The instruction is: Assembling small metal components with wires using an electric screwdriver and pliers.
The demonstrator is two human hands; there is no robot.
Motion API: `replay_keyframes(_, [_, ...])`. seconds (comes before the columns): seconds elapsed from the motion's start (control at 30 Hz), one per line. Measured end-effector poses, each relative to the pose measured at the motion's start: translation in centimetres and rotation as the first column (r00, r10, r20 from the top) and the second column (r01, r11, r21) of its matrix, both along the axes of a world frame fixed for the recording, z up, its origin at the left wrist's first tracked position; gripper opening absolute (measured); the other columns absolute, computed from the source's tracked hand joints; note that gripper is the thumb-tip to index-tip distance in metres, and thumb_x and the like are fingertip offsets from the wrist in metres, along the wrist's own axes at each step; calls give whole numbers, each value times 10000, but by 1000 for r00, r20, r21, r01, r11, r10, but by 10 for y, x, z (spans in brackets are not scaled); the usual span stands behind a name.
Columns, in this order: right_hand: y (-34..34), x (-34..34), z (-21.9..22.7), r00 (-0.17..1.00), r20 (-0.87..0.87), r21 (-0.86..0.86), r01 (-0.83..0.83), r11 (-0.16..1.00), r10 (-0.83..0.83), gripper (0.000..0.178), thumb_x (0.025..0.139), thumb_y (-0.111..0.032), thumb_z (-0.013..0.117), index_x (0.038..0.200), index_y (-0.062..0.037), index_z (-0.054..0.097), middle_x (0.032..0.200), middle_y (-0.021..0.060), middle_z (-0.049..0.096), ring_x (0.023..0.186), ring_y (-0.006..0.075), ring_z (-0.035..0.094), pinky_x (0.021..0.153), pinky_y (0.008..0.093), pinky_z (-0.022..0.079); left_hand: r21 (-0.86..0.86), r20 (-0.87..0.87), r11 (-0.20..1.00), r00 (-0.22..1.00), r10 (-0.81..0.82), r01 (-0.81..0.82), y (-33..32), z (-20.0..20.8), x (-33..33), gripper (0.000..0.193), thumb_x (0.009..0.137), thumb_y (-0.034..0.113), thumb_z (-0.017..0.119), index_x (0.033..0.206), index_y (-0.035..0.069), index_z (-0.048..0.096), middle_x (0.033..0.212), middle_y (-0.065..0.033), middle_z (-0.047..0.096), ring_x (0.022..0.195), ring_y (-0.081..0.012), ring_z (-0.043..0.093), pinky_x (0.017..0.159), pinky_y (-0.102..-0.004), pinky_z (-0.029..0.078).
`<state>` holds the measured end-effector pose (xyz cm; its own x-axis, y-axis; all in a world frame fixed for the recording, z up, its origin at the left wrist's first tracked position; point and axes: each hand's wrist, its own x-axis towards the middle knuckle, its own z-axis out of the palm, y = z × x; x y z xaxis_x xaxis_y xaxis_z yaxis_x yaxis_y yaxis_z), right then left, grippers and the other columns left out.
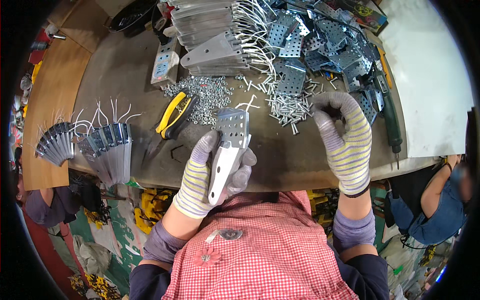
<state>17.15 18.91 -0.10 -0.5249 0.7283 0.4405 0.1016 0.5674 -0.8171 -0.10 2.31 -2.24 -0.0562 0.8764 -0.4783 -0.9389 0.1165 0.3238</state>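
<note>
Gripping a perforated metal bracket [227, 152] (left hand [210, 172]), right hand [345, 137] over screws [287, 107]

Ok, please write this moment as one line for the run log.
left hand: holds silver perforated metal bracket | right hand: fingers pinched over pile of small silver screws | yellow-black pliers: on table

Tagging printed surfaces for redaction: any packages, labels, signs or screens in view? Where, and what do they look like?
Printed box: far edge of the workbench, top right, behind the heap of perforated metal plates; flat, rectangular, dark with multicoloured print.
Power strip: upper left of the bench; long, white-grey, with small markings too small to make out.
No signs or screens visible.
</note>
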Motion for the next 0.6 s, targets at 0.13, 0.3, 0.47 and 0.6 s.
replay_keyframes(0.13, [7, 15, -9, 965, 255, -37, 75, 997, -63, 191, 814, 12, 644, 1000, -30, 636, 848, 73, 633, 711, 140, 586, 650, 266, 479, -84, -192, 996, 981, 9, -25, 2, 5, 1, 561, 862, 587, 545, 1027, 54, 596, 739, -76, 598, 529, -157, 562, 442, -242, 428])
replay_keyframes(0.3, [-4, 11, -17, 947, 319, -120, 9, 993, 30, 229, 769, -13, 678, 991, -36, 623, 870, 128, 633, 739, 233, 627, 669, 321, 505, -173, -295, 979, 954, 49, -104, 1, 12, 7, 583, 857, 598, 522, 1023, 44, 592, 750, -93, 609, 536, -170, 567, 448, -249, 403])
replay_keyframes(0.47, [-12, -9, -35, 933, 358, 228, -57, 972, -29, 304, 745, -110, 698, 1018, -31, 591, 856, 142, 617, 736, 307, 611, 669, 387, 507, -132, -350, 990, 937, 2, -51, 1, 10, 8, 602, 851, 613, 522, 1029, 42, 590, 785, -122, 633, 549, -184, 584, 465, -276, 420])
replay_keyframes(0.6, [-18, -10, -24, 794, 551, 555, -118, 824, -257, 232, 771, -62, 607, 1001, -62, 575, 779, 95, 588, 727, 251, 593, 628, 363, 488, -53, -379, 998, 924, -45, 27, -10, -1, 0, 689, 893, 574, 466, 1142, -61, 562, 915, -218, 660, 665, -242, 666, 556, -295, 557])
